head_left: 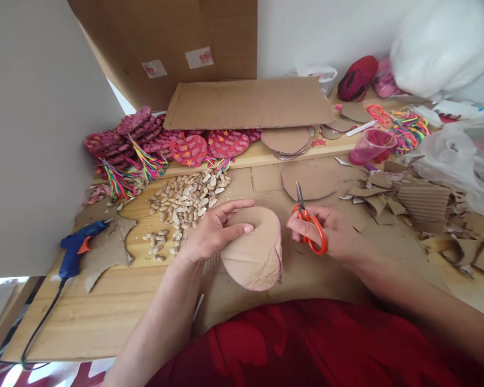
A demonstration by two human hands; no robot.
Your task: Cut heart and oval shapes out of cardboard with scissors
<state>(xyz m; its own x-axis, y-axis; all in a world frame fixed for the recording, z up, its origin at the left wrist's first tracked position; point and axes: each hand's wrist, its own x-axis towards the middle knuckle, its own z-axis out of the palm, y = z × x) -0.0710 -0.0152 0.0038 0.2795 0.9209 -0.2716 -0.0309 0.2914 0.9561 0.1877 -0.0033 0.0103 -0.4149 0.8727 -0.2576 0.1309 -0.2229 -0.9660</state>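
My left hand [215, 231] grips a rounded piece of cardboard [252, 252] by its left side, thumb on top and fingers behind. A purple line runs along the piece's right edge, where some uncut cardboard sticks out past it. In my right hand [333, 231] is a pair of scissors [304, 215] with orange handles, the blades pointing up and away from me. The blades look closed, or nearly so, and stand just right of the cardboard piece without touching it. Beyond them another cut cardboard piece [310, 180] lies flat.
A blue glue gun [75, 250] rests on the left over a cardboard scrap [111, 250]. Peanut shells [189, 196] are heaped behind my left hand. Cardboard offcuts [391, 199] pile up at right, near a pink cup [373, 145]. Decorated red pieces [189, 150] with tassels line the back ledge.
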